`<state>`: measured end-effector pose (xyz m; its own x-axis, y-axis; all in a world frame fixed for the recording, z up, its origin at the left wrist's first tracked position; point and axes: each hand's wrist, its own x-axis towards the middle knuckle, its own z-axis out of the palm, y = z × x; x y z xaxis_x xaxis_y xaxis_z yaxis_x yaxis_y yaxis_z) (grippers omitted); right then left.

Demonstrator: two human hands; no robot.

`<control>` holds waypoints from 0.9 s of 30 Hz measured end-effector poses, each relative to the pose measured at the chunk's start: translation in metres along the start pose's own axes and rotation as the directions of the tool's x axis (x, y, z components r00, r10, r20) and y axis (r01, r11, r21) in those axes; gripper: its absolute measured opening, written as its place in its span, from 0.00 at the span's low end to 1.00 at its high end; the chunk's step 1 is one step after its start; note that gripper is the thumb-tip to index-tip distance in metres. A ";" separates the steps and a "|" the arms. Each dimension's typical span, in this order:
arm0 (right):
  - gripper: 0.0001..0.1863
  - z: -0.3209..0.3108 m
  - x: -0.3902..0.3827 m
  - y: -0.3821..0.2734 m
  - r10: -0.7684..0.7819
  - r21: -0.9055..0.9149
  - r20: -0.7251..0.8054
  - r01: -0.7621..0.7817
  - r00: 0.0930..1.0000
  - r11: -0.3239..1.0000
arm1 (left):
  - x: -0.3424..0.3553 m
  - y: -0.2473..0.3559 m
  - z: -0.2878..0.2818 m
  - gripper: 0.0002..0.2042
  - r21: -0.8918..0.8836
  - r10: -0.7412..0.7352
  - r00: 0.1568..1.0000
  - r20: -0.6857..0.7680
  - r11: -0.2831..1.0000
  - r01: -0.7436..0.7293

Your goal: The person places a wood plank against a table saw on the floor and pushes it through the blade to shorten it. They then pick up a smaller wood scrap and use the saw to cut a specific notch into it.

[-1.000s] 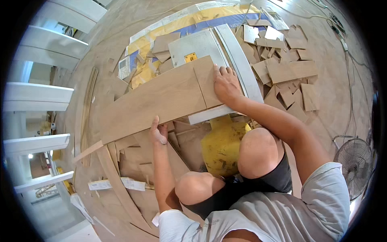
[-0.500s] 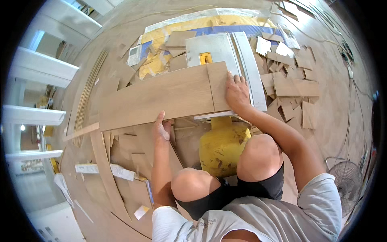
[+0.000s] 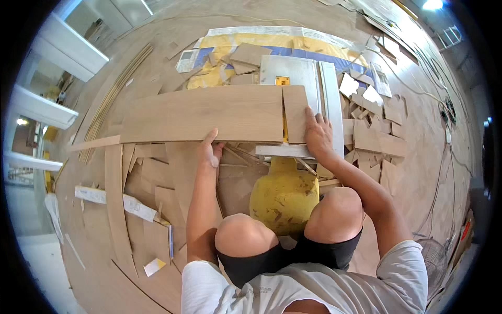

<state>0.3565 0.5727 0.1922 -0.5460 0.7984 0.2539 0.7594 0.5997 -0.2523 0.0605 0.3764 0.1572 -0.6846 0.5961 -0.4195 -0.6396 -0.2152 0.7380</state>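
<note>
A long wood-look plank (image 3: pixel 209 115) lies across the grey metal top of a table saw (image 3: pixel 290 65). Beside its right end sits a short plank piece (image 3: pixel 295 112), split off by a narrow gap where the saw's yellow insert shows. My left hand (image 3: pixel 210 150) grips the long plank's near edge, thumb on top, the other fingers partly hidden below. At the short piece's right edge, my right hand (image 3: pixel 319 135) holds it, fingers reaching forward beside the metal fence (image 3: pixel 330 89); its thumb is hidden.
A yellow rounded tank-like object (image 3: pixel 282 201) stands between my knees, under the saw's front edge. Wood offcuts (image 3: pixel 379 138) are heaped on the right, with more at left. Cables (image 3: pixel 444 115) run along the right floor. Long thin strips (image 3: pixel 115 99) lie far left.
A narrow gap has opened between the long plank and the short piece, where only a thin line showed before. Both hands keep their hold. The whole view has shifted a little.
</note>
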 end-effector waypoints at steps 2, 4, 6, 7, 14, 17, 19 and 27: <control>0.29 -0.003 -0.008 0.000 -0.031 0.046 -0.009 0.032 0.999 0.998 | -0.003 -0.007 0.001 0.14 -0.087 0.017 1.000 0.012 0.996 -0.016; 0.30 -0.003 -0.013 -0.001 -0.061 0.054 -0.032 0.062 0.998 0.997 | -0.005 -0.006 -0.007 0.15 -0.067 -0.013 0.999 0.039 0.998 0.016; 0.30 -0.005 -0.017 0.002 -0.084 0.030 -0.032 0.085 0.996 0.996 | -0.005 -0.008 -0.013 0.17 -0.048 -0.018 0.999 0.051 0.999 0.020; 0.30 -0.006 -0.019 0.000 -0.096 0.021 -0.030 0.097 0.995 0.995 | -0.007 -0.008 -0.015 0.18 -0.036 -0.011 0.999 0.048 0.999 0.013; 0.31 -0.011 -0.023 0.006 -0.096 0.009 0.020 0.096 0.995 0.995 | -0.010 -0.009 -0.010 0.17 -0.071 -0.013 0.996 0.085 0.997 0.019; 0.31 -0.014 -0.021 0.007 -0.108 0.004 0.043 0.108 0.993 0.994 | -0.006 -0.010 -0.014 0.17 -0.005 -0.034 0.998 0.050 0.999 0.034; 0.31 -0.009 -0.022 0.000 -0.146 -0.023 0.075 0.149 0.986 0.989 | -0.013 -0.005 -0.022 0.17 -0.037 -0.023 1.000 0.016 0.999 0.024; 0.30 -0.030 -0.026 0.173 -0.203 -0.235 0.033 0.205 0.979 0.950 | -0.045 0.004 -0.035 0.18 -0.122 0.058 0.997 -0.058 0.990 -0.065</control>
<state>0.5123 0.6540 0.1700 -0.7003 0.6611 0.2694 0.6926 0.7207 0.0317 0.0764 0.3218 0.1606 -0.7399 0.5367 -0.4056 -0.6314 -0.3461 0.6939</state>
